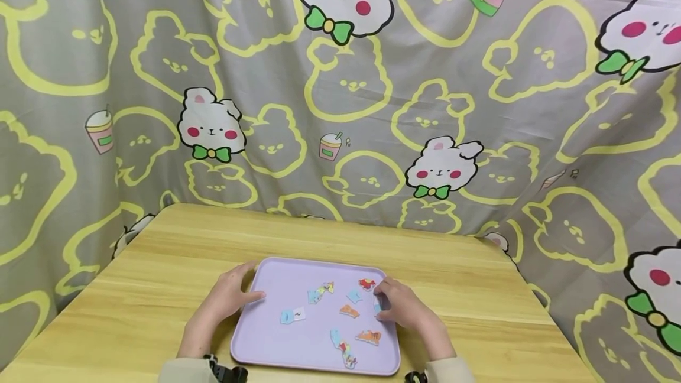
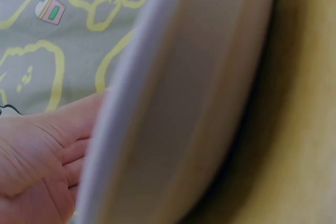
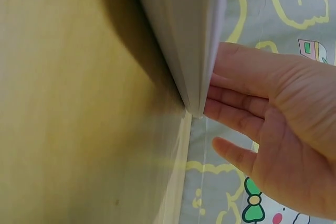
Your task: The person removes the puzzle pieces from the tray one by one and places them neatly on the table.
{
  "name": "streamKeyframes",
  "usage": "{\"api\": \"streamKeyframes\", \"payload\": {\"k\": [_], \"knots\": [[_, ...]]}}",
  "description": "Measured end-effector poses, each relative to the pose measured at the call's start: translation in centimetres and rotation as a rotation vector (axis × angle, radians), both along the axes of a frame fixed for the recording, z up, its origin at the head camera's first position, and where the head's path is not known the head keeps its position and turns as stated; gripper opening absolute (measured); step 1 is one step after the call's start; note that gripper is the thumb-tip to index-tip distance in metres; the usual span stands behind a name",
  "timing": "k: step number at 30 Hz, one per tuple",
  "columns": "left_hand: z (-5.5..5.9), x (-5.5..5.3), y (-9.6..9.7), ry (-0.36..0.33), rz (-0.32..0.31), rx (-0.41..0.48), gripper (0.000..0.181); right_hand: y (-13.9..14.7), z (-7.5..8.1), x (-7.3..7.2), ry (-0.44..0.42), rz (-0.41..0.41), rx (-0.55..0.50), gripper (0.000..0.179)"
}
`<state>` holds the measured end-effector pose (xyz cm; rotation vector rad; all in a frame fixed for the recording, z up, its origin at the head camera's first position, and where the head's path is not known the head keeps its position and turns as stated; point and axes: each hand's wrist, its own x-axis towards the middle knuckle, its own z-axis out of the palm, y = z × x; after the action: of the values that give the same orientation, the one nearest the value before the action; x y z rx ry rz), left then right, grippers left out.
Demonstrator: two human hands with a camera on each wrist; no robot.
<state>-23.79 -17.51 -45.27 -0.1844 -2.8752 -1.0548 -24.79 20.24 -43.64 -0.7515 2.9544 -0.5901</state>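
Note:
A lilac tray (image 1: 266,344) lies on the table with several small printed cardboard puzzle pieces. My left hand (image 1: 227,293) rests at the tray's left rim, thumb extended over the inside and the other fingers along the outer edge. Over the opposite rim reaches my right hand (image 1: 403,307), thumb and forefinger on either side of a light blue piece (image 1: 378,307); whether they pinch it I cannot tell. In the right wrist view the rim hides its fingertips. Near it lie a red piece (image 1: 366,283), another light blue piece (image 1: 354,296) and an orange piece (image 1: 349,310).
Lower in the tray are another orange piece (image 1: 368,337) and a joined strip (image 1: 343,348). Two more joined pairs, one yellow and blue (image 1: 321,292), one blue and white (image 1: 292,315), sit nearer the middle. A patterned curtain (image 1: 276,87) surrounds the wooden table (image 1: 468,288).

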Motion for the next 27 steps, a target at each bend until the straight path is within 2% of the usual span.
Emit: {"api": "streamKeyframes", "payload": {"k": [4,11,21,27], "knots": [[-0.3,0.0,-0.2,-0.024,-0.003,0.001,0.069,0.0,0.0,-0.1,0.009,-0.002,0.029,0.037],[-0.3,0.1,-0.3,-0.056,-0.005,-0.013,0.062,-0.1,0.1,-0.2,-0.013,-0.006,0.014,0.031],[-0.4,-0.2,-0.4,-0.064,-0.015,-0.021,0.062,0.5,0.2,-1.0,0.039,0.073,0.042,0.031],[-0.3,0.0,-0.4,-0.077,-0.009,-0.013,0.062,0.9,-0.4,-1.4,0.039,0.092,-0.001,0.032]]}}
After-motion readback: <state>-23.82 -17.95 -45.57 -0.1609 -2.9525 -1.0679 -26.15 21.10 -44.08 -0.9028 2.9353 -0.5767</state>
